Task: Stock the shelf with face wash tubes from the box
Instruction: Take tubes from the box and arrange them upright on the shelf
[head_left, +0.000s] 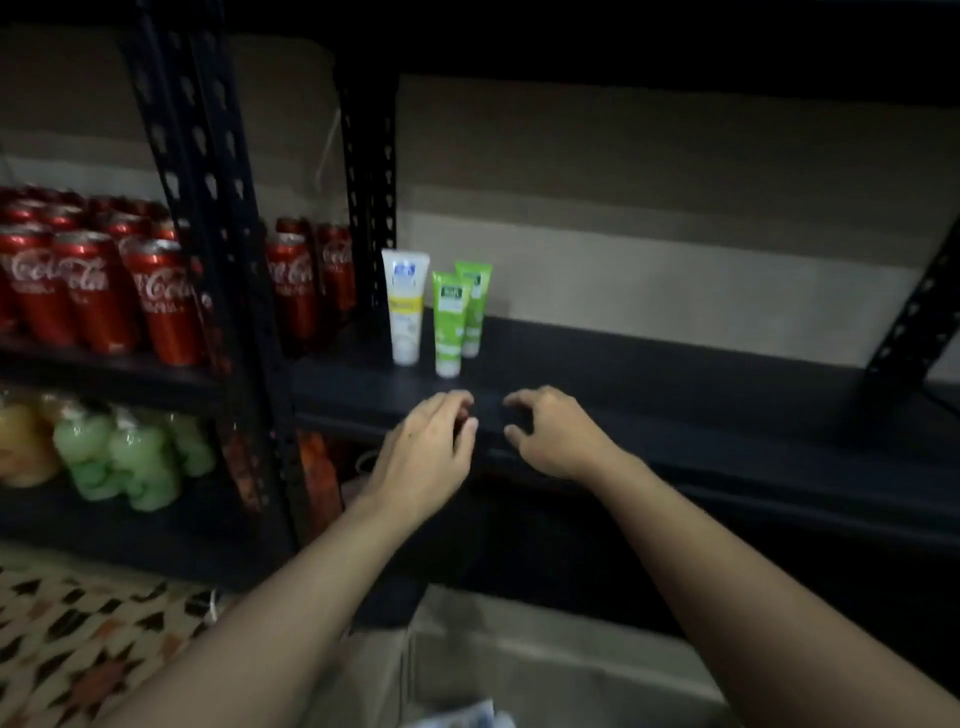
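Three tubes stand upright, caps down, at the left end of the dark shelf (675, 395): a white tube (406, 306) with a yellow band, a green tube (450, 322) just right of it, and a second green tube (475, 312) close behind that one, partly hidden by it. Their labels are too blurred to read.

Both hands hover at the shelf's front edge, below the tubes. The left hand (423, 457) has its fingers loosely curled with the thumb near them, and nothing shows in it. The right hand (553, 439) is half spread, fingers bent like a claw and thumb apart, also empty.

The box (545, 665) lies low in the frame between the forearms, dim and cut off by the bottom edge. A pale scrap (467, 717) at that edge cannot be identified.

Red cans (93, 291) fill the neighbouring rack on the left, some hidden behind a black post (208, 208). Below them sit green and orange packs (119, 457), too blurred to name.
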